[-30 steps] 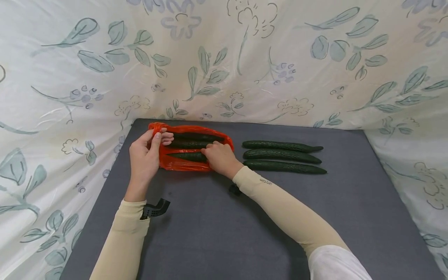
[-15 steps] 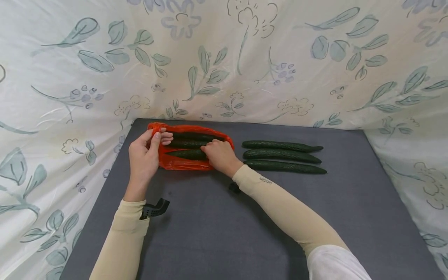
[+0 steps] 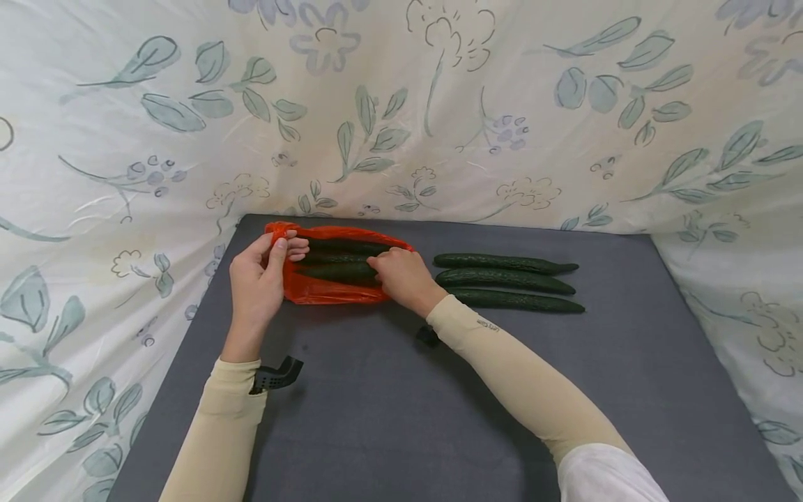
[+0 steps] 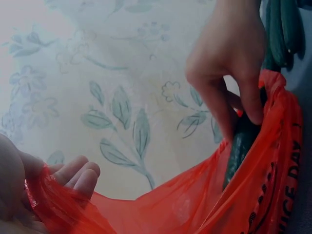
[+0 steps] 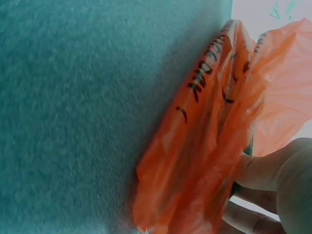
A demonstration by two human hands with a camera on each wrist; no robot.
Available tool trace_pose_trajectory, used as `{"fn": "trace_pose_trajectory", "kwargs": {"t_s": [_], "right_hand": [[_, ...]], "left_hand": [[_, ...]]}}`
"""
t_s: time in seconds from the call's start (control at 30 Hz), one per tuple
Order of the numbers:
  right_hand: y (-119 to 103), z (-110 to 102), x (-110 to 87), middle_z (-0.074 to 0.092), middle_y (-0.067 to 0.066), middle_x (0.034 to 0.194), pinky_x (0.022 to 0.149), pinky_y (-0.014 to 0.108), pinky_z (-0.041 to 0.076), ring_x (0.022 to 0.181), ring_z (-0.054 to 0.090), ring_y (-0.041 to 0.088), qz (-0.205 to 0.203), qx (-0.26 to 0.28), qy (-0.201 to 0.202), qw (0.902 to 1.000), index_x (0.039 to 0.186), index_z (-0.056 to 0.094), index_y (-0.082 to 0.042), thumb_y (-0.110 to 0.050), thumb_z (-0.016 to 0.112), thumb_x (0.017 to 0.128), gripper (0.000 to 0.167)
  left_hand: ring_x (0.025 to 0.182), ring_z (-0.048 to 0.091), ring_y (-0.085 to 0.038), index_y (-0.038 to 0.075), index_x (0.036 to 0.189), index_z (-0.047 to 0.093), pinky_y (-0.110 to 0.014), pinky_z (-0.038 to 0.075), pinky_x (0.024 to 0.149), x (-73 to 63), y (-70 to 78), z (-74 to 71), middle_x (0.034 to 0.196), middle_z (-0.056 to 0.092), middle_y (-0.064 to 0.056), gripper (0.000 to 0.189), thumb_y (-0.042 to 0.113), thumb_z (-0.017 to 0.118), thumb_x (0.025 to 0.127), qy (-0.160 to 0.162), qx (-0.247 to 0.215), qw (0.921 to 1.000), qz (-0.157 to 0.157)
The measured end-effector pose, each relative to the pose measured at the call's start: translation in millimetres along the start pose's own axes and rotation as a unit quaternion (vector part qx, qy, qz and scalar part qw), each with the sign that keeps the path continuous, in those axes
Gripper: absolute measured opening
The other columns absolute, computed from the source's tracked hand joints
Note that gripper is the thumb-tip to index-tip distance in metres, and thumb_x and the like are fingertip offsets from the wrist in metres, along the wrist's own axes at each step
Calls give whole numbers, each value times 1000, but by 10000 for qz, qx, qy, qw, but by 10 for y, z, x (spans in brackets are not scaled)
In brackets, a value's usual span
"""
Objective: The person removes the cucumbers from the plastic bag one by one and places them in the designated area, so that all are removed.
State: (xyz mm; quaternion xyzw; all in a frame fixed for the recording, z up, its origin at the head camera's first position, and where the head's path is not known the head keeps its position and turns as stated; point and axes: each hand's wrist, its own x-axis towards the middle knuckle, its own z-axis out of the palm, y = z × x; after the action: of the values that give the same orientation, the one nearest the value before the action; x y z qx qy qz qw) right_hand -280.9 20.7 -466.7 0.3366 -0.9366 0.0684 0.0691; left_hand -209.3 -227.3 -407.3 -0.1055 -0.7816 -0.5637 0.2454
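Observation:
An orange-red plastic bag lies spread on its side, its mouth held up. My left hand grips the bag's left edge between thumb and fingers. Inside the bag several dark green cucumbers lie side by side. My right hand reaches in from the right and pinches the nearest cucumber by its right end. From the left wrist view, that cucumber slants down between thumb and fingers. In the right wrist view the printed bag wall covers most of it.
Three more cucumbers lie in parallel, just right of the bag. The grey tabletop ends at a flower-patterned sheet behind and at both sides.
The cucumber in my right hand has moved back against the others, and the red strip between them is gone. My right hand has shifted slightly right. My left hand has barely moved.

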Motion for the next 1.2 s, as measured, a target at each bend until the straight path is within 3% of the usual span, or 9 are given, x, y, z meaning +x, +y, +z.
{"fn": "trace_pose_trajectory", "kwargs": {"t_s": [0.2, 0.5, 1.2], "right_hand": [[57, -94, -73, 79, 4, 119, 70, 43, 66, 100, 73, 28, 104, 170, 17, 9998, 141, 74, -15, -12, 77, 102, 39], [153, -199, -180, 79, 6, 123, 76, 44, 66, 105, 73, 29, 105, 239, 210, 9994, 141, 74, -11, -5, 77, 100, 42], [460, -373, -483, 76, 11, 130, 87, 49, 64, 110, 72, 33, 236, 609, 600, 9961, 141, 73, -6, -8, 78, 100, 41]], "left_hand": [[95, 77, -12, -5, 128, 74, -24, 60, 96, 8, 8, 4, 113, 80, -12, 28, 13, 59, 113, 23, 71, 10000, -19], [95, 77, -15, -6, 126, 74, -24, 60, 96, 15, 6, 13, 112, 80, -12, 28, 13, 59, 114, -52, -60, 10000, 44], [95, 76, -11, -4, 126, 75, -25, 59, 98, 11, 15, 34, 112, 80, -11, 27, 14, 59, 114, -53, -25, 10000, -5]]}}
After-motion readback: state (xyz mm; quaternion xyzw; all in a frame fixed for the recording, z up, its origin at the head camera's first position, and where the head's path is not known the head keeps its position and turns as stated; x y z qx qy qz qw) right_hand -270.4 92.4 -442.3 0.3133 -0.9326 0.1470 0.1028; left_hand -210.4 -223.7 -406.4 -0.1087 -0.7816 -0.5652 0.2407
